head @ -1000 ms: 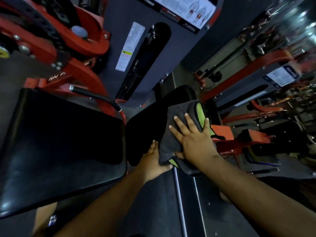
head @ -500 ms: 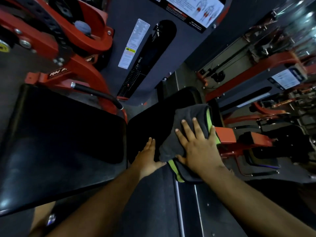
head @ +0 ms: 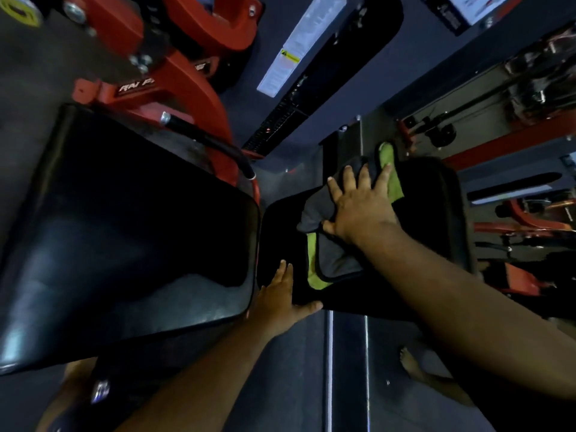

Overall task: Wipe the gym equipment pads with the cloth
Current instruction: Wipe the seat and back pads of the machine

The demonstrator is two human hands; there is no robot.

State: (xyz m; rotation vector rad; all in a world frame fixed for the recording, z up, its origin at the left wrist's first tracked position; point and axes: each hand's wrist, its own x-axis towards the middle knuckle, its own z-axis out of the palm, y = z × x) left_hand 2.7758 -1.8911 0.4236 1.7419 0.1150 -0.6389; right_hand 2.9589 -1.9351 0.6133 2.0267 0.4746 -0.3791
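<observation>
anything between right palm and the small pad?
Yes: the grey-green cloth lies flat under the right hand, on the small black pad. Shown in the head view.

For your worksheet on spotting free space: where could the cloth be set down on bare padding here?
The large black vinyl pad on the left is bare. The smaller black pad is crowded: grey-and-green cloth under the right hand, left hand at its near edge; only its right side lies bare.

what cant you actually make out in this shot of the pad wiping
Head view only:
- Pad surface under the cloth: covered by it and the right hand.
- Left hand palm contact on the pad edge: hidden by the hand itself.
- White warning label text: blurred, too small.
- Instruction placard: cut off by the top edge.
</observation>
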